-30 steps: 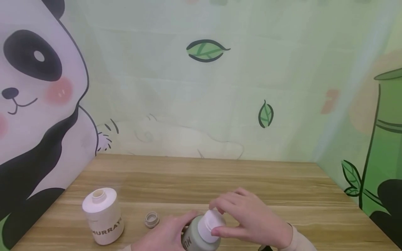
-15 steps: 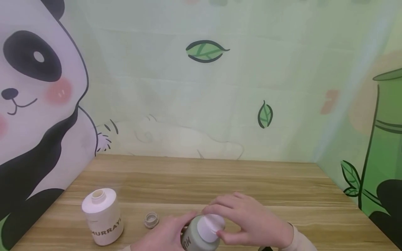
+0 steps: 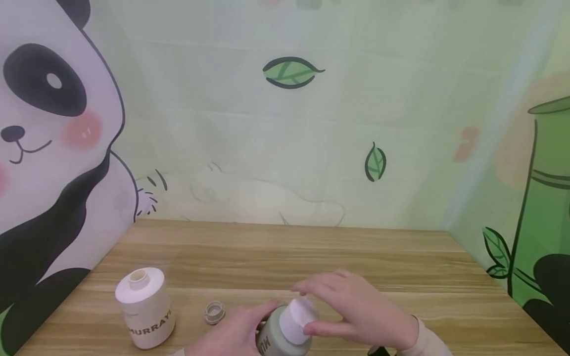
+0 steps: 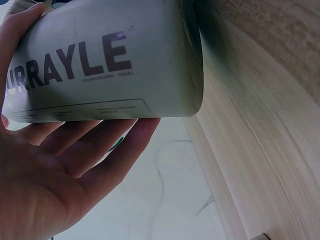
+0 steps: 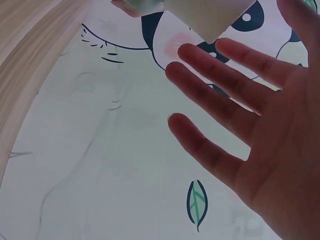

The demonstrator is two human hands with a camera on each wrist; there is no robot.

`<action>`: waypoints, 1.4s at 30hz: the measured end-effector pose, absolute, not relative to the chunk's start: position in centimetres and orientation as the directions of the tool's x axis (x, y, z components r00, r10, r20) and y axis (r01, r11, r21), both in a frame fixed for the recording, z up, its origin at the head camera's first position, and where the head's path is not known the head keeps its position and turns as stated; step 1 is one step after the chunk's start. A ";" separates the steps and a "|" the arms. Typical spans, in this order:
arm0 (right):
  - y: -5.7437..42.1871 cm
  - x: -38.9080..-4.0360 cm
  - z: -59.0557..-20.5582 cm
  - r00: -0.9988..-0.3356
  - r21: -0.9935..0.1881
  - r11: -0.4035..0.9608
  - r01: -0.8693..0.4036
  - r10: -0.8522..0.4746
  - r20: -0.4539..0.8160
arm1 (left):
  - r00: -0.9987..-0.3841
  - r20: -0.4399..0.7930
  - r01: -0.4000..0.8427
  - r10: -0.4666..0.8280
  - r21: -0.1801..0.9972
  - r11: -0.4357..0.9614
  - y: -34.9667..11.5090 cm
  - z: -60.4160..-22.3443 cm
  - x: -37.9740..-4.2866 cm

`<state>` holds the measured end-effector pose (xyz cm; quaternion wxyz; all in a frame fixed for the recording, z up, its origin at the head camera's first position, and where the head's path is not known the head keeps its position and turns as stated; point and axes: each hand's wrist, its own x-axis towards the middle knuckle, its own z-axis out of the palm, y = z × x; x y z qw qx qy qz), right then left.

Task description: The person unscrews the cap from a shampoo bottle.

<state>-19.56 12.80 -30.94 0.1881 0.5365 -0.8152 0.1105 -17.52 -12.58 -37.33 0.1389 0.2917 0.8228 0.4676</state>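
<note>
Over the table (image 3: pixel 285 252), left fingers (image 4: pixel 127 156) gripping a grey bottle (image 4: pixel 100 87), right fingers (image 5: pixel 215 101) spread beside its cap (image 3: pixel 294 321).

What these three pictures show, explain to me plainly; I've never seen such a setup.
There is no machine here: a person works with two bare hands. The widest picture comes from a camera on the head, looking forward and down; the other two come from cameras worn on each wrist. The left hand grips a grey-green bottle. The right hand is at the bottle's white top, its fingers extended. On the wooden table stands a white bottle with an open neck, and a small round cap lies nearby. Behind hangs a panda-patterned backdrop.
</note>
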 end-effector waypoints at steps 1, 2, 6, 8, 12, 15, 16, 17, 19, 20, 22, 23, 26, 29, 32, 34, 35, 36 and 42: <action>12.8 -19.6 -30.9 -0.367 0.023 0.416 -0.909 -0.827 0.426 | -0.790 0.040 0.346 0.612 0.853 0.391 -12.6 -37.3 -17.5; 12.8 -19.6 -30.9 -0.381 0.023 0.430 -0.903 -0.822 0.424 | -0.790 0.033 0.337 0.612 0.857 0.390 -12.6 -37.3 -17.5; 12.6 -19.6 -31.0 -0.393 0.017 0.442 -0.897 -0.813 0.429 | -0.789 0.022 0.325 0.614 0.864 0.386 -12.6 -37.3 -17.5; 12.5 -19.6 -31.0 -0.395 0.014 0.442 -0.897 -0.814 0.427 | -0.788 0.019 0.320 0.615 0.867 0.382 -12.6 -37.3 -17.5; 12.4 -19.5 -31.1 -0.406 0.001 0.448 -0.894 -0.812 0.419 | -0.789 0.019 0.321 0.614 0.865 0.386 -12.6 -37.2 -17.5; 12.3 -19.4 -31.1 -0.410 -0.015 0.444 -0.896 -0.814 0.412 | -0.793 0.027 0.333 0.608 0.856 0.396 -12.5 -37.2 -17.5; 12.3 -19.4 -31.1 -0.409 -0.018 0.441 -0.897 -0.816 0.409 | -0.796 0.034 0.342 0.605 0.850 0.402 -12.5 -37.2 -17.5; 12.3 -19.4 -31.1 -0.402 -0.015 0.434 -0.901 -0.819 0.410 | -0.798 0.038 0.346 0.601 0.845 0.406 -12.5 -37.3 -17.5; 12.3 -19.4 -31.1 -0.374 0.008 0.414 -0.910 -0.829 0.415 | -0.802 0.047 0.358 0.595 0.837 0.415 -12.5 -37.3 -17.4; 12.3 -19.4 -31.1 -0.355 0.023 0.400 -0.916 -0.836 0.419 | -0.804 0.047 0.358 0.593 0.835 0.419 -12.5 -37.3 -17.4; 12.4 -19.5 -31.0 -0.304 0.063 0.365 -0.929 -0.850 0.431 | -0.807 0.035 0.341 0.589 0.842 0.418 -12.6 -37.2 -17.4; 12.4 -19.5 -31.0 -0.278 0.083 0.346 -0.935 -0.855 0.438 | -0.808 0.026 0.330 0.588 0.848 0.416 -12.6 -37.2 -17.3; 12.4 -19.6 -31.0 -0.230 0.104 0.305 -0.947 -0.865 0.446 | -0.809 0.001 0.293 0.588 0.868 0.401 -12.5 -37.2 -17.3; 12.5 -19.6 -31.0 -0.220 0.102 0.293 -0.951 -0.868 0.445 | -0.804 -0.006 0.276 0.594 0.882 0.382 -12.5 -37.2 -17.3; 12.5 -19.6 -30.9 -0.206 0.106 0.278 -0.955 -0.874 0.440 | -0.799 -0.009 0.268 0.601 0.890 0.369 -12.5 -37.2 -17.4; 12.5 -19.7 -30.9 -0.190 0.110 0.263 -0.959 -0.878 0.439 | -0.798 -0.002 0.277 0.602 0.887 0.369 -12.5 -37.2 -17.4; 12.5 -19.7 -30.8 -0.185 0.109 0.257 -0.960 -0.878 0.441 | -0.798 0.006 0.286 0.602 0.884 0.371 -12.5 -37.2 -17.4; 12.4 -19.7 -30.8 -0.183 0.108 0.255 -0.961 -0.877 0.445 | -0.799 0.012 0.295 0.601 0.879 0.374 -12.5 -37.2 -17.3; 12.3 -19.5 -30.9 -0.272 0.085 0.356 -0.931 -0.828 0.490 | -0.796 0.060 0.366 0.602 0.841 0.400 -12.6 -37.3 -17.3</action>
